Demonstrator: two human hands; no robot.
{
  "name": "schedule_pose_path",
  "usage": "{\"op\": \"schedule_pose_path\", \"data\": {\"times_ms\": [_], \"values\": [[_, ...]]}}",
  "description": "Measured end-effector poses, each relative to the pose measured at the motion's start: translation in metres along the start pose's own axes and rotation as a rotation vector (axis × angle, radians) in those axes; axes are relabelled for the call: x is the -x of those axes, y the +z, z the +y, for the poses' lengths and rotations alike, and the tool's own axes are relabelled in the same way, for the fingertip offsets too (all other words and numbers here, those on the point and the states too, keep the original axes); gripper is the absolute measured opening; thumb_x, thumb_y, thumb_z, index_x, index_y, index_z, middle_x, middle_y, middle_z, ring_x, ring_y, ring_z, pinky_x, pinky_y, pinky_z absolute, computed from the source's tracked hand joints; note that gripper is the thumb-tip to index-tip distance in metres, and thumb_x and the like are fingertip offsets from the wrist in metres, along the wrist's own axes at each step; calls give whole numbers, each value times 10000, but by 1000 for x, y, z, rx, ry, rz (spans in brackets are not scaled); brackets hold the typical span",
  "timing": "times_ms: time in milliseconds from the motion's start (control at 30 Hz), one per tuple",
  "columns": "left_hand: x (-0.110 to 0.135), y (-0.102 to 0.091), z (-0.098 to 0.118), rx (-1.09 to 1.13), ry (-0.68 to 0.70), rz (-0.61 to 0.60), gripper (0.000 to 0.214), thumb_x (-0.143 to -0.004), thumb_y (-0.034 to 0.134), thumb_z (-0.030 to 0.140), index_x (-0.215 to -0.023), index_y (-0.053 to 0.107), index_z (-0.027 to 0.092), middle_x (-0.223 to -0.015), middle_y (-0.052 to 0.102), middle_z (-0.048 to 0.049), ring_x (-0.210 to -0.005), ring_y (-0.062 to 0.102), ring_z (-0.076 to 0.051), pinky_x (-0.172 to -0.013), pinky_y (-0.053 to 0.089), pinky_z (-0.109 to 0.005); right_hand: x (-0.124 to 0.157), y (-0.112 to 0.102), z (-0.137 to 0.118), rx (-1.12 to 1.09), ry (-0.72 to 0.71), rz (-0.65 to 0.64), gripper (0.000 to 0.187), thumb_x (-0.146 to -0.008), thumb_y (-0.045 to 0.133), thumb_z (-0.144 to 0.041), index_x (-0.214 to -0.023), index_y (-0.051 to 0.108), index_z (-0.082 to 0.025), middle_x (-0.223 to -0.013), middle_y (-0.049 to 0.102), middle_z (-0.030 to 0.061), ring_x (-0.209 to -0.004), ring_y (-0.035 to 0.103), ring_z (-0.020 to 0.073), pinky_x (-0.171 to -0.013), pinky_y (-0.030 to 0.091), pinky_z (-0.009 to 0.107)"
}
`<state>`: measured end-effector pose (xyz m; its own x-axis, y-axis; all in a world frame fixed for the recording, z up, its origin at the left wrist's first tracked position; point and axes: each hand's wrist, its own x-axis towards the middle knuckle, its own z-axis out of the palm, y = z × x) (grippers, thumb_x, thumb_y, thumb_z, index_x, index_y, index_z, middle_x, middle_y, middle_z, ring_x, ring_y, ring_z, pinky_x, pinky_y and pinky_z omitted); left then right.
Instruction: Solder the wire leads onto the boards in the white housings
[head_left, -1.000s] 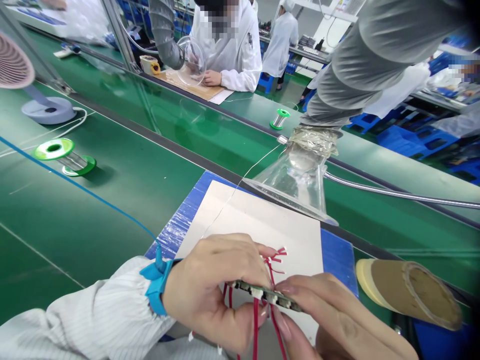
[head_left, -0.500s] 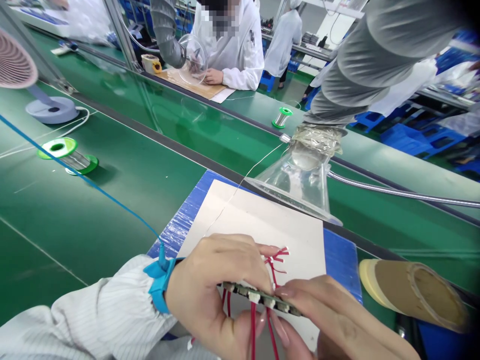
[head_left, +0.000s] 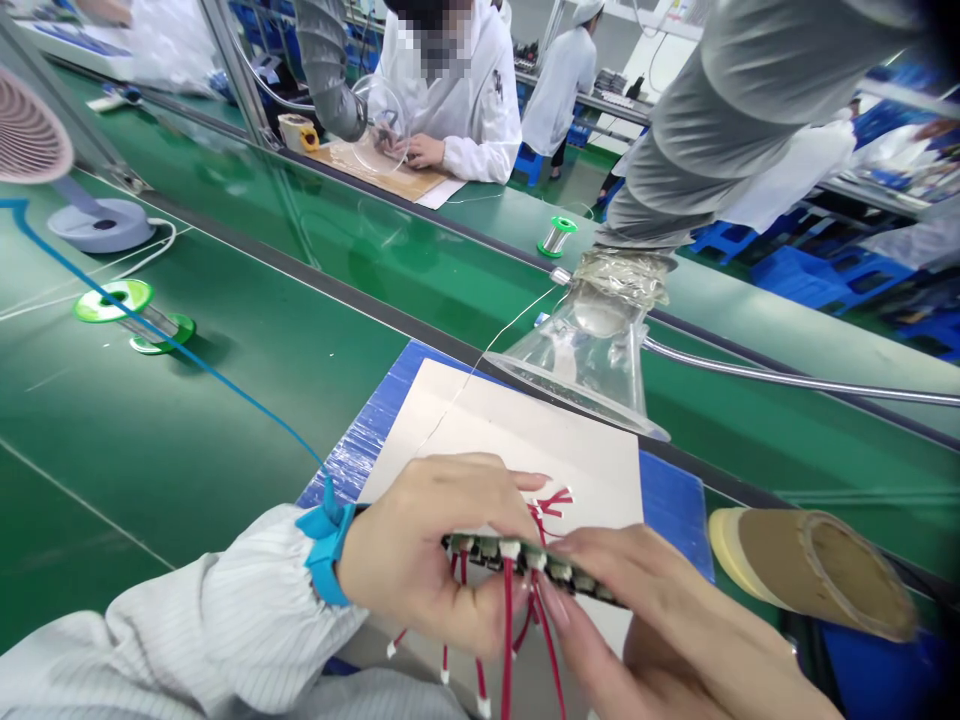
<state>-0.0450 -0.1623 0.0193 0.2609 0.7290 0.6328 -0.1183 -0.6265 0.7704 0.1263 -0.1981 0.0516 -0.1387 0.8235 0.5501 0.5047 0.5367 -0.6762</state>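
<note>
Both hands, left hand (head_left: 427, 545) and right hand (head_left: 637, 620), pinched circuit board (head_left: 525, 560) with red wires (head_left: 510, 640) over white sheet (head_left: 540, 440).

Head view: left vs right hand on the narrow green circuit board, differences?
Left hand wears a blue wrist strap and white sleeve; right hand shows neither. Left hand curls over the narrow green circuit board; right hand lies straighter along it. Both grip it.
</note>
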Motion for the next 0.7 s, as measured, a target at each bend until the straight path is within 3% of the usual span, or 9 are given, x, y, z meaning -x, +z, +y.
{"op": "schedule_pose_path", "data": {"times_ms": [67, 133, 200, 267, 367, 467, 533, 600, 700], "values": [[1, -3, -5, 14, -143, -45, 149, -705, 624, 88, -833, 645, 161, -732, 713, -28, -671, 654, -139, -860, 591, -341, -1, 4, 10, -60, 65, -65, 198, -767, 722, -111, -907, 695, -247, -805, 714, 6, -683, 665, 136, -610, 568, 237], [6, -7, -14, 83, -388, -63, 66, -721, 639, 129, -782, 625, 149, -705, 684, -18, -642, 626, -121, -724, 573, -268, 2, 4, 29, -100, 215, -153, 139, -812, 704, -213, -942, 706, -261, -854, 740, 5, -707, 690, 132, -649, 579, 222], [14, -12, -25, 170, -645, -29, 89, -736, 666, 200, -732, 599, 142, -650, 628, 9, -587, 573, -92, -599, 499, -206, 11, 0, 54, -151, 364, -146, 248, -843, 653, -321, -1072, 677, -228, -972, 746, 55, -822, 715, 173, -762, 595, 288], [25, -18, -37, 223, -825, 62, 165, -716, 700, 258, -708, 586, 139, -629, 595, 29, -558, 526, -71, -559, 438, -185, 26, -8, 79, -83, 448, -68, 214, -851, 597, -373, -959, 688, -213, -944, 743, 67, -876, 708, 193, -811, 576, 322], [41, -25, -51, 236, -957, 175, 250, -683, 733, 330, -768, 602, 134, -627, 600, 30, -557, 525, -75, -553, 413, -187, 52, -15, 107, 37, 520, 47, 175, -820, 566, -354, -807, 659, -206, -713, 700, 32, -679, 674, 174, -661, 548, 290], [52, -26, -61, 172, -972, 182, 412, -707, 716, 367, -1028, 618, 128, -757, 684, -27, -654, 622, -134, -642, 499, -247, 73, -10, 118, 95, 515, 47, 218, -809, 552, -360, -839, 689, -192, -724, 708, 49, -634, 655, 182, -597, 521, 295], [57, -26, -66, 44, -887, 192, 529, -724, 698, 353, -1194, 577, 144, -1059, 710, -117, -888, 684, -207, -819, 544, -340, 82, -1, 119, 131, 484, 39, 278, -833, 536, -391, -899, 708, -183, -813, 726, 75, -686, 660, 192, -635, 526, 317], [61, -25, -68, -161, -738, 217, 446, -754, 662, 333, -1164, 613, 166, -1301, 621, -149, -1141, 625, -263, -1012, 480, -414, 89, 9, 117, 169, 437, 26, 309, -874, 506, -410, -906, 714, -183, -831, 715, 83, -737, 642, 199, -688, 517, 340], [67, -26, -65, -384, -553, 217, 227, -829, 580, 322, -957, 690, 170, -1252, 656, -129, -1191, 596, -266, -1067, 443, -412, 97, 20, 114, 207, 349, -31, 305, -901, 521, -424, -824, 715, -203, -770, 672, 65, -760, 586, 202, -731, 484, 361]]}}
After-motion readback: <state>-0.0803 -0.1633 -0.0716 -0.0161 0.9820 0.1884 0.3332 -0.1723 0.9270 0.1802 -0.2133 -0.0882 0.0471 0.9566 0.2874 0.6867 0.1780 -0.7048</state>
